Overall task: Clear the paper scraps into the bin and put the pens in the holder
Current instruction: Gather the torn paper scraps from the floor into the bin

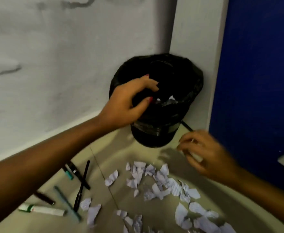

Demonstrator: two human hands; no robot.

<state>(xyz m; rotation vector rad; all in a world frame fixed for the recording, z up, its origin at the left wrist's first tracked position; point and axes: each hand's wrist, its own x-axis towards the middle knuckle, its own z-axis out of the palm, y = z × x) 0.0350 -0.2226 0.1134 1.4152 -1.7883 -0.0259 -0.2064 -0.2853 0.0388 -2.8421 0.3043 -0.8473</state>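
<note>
A: Left hand (126, 105) hovers over the black bag-lined round bin (156, 100), fingers spread, nothing held. Torn white paper scraps (154, 182) lie on the floor at 6 o'clock from the bin.

B: Right hand (205, 153) is nearer them, blurred, partly curled around something pale. Scattered pens (80, 184) at 7 o'clock, mostly lengthwise toward the bin.

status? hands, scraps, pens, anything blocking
Left hand open over the bin. Right hand blurred, seems to hold something pale. Paper scraps and pens on the floor. No holder in view. Nothing blocking.
</note>
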